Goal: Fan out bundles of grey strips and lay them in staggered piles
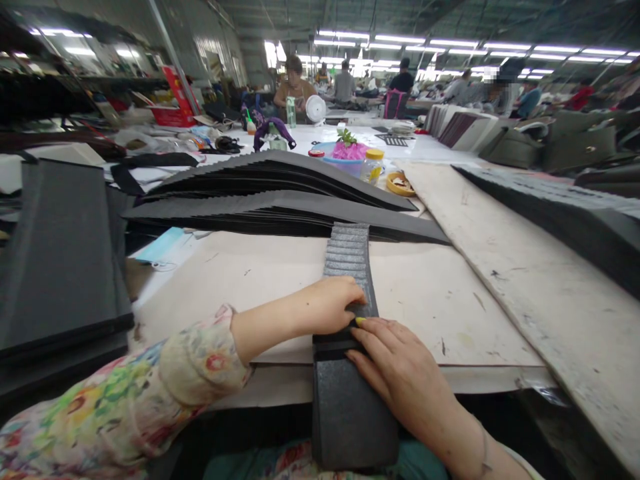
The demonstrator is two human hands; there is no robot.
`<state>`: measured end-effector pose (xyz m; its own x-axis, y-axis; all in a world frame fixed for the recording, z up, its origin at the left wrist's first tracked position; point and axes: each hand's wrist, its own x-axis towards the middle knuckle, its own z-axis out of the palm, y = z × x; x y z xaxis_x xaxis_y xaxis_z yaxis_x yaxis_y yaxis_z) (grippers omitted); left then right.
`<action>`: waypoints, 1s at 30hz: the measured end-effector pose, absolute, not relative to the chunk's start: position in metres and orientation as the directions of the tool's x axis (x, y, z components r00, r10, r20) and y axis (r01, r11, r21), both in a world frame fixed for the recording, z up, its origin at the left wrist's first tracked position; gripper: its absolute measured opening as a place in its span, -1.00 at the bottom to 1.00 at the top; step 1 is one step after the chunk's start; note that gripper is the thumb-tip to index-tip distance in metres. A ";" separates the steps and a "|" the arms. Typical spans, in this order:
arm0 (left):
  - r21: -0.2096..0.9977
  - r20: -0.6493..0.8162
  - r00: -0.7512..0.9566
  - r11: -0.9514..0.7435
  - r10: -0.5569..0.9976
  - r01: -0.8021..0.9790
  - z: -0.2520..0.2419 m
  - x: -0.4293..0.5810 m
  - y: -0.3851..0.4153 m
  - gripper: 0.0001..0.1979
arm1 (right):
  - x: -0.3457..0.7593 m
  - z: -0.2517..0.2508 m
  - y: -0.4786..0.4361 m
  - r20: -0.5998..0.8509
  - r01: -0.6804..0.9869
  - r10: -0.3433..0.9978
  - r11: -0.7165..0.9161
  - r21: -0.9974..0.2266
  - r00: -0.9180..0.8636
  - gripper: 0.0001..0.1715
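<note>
A fanned stack of dark grey fabric strips [356, 413] runs from my lap over the table's near edge, its far end spread in overlapping steps. My left hand [334, 307] reaches across from the left, fingers bent down and closed on the strips about midway. Just below it, my right hand [405, 363] lies over the stack's right side, fingers close together and pressed on the strips. A fingertip there shows yellow. Black bands cross the stack beneath the fingers. The undersides of the strips and parts of both hands' fingertips are hidden.
Long piles of dark strips [280, 207] lie behind the pale board [425, 293]. More dark panels [65, 253] stand at left, another pile [565, 213] at right. A yellow-lidded jar [373, 167] and a blue basin [345, 160] sit farther back. Several people work beyond.
</note>
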<state>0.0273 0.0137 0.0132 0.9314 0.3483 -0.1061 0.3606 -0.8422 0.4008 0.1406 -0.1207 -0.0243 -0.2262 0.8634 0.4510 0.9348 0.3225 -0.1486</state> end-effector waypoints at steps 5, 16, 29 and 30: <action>0.301 0.033 0.950 -0.910 0.310 0.287 0.007 0.021 0.001 -0.79 | 0.139 -0.024 -0.122 0.434 0.933 0.876 0.312 -0.179 -0.210 -0.73; 0.160 -0.001 0.972 -0.959 0.237 0.234 0.003 0.015 -0.010 -0.82 | 0.141 -0.023 -0.122 0.439 0.926 0.874 0.322 -0.199 -0.210 -0.70; 0.249 0.071 0.935 -0.914 0.348 0.322 -0.008 0.007 -0.009 -0.73 | 0.160 -0.031 -0.105 0.443 0.938 0.890 0.237 -0.252 -0.106 -0.63; 0.268 0.076 0.928 -0.903 0.366 0.334 -0.008 0.006 -0.007 -0.75 | 0.160 -0.032 -0.105 0.434 0.943 0.894 0.232 -0.237 -0.111 -0.63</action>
<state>0.0057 -0.0075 -0.0084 0.9276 0.3659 0.0759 0.3344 -0.9035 0.2681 0.1596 -0.1050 -0.0320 -0.1108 0.8941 0.4340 0.9433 0.2320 -0.2373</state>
